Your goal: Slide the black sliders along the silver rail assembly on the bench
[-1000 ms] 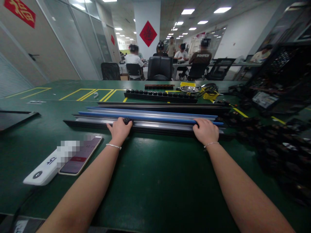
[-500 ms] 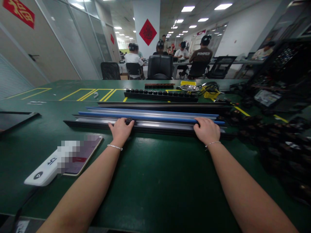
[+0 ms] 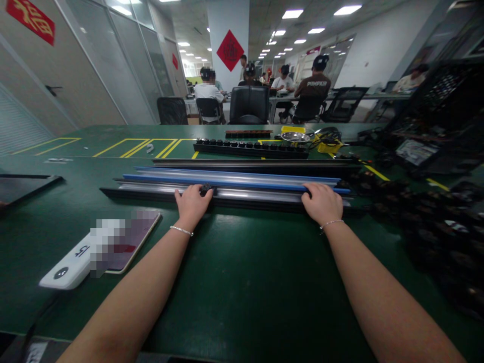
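Note:
A long black rail [image 3: 257,195] with a shiny grey channel lies crosswise in front of me. At its left-middle, my left hand [image 3: 192,205] is closed on a small black part [image 3: 206,189], set at the channel; its exact shape is too small to make out. Farther right, my right hand [image 3: 323,204] is closed over the rail, thumb on the near side and fingers over the top. Just behind it runs a rail with blue edges [image 3: 234,177], close to my right fingertips. Another dark rail [image 3: 249,164] lies beyond that.
At the right is a heap of black parts [image 3: 434,232]. A black strip with several knobs [image 3: 249,148], a metal dish [image 3: 295,137] and yellow items [image 3: 328,146] stand farther back. A white device [image 3: 68,267] and a phone [image 3: 139,237] lie left. People sit beyond the green table [image 3: 245,292].
My left hand has shifted slightly right along the rail together with the small black part. The right hand stays in place on the rail.

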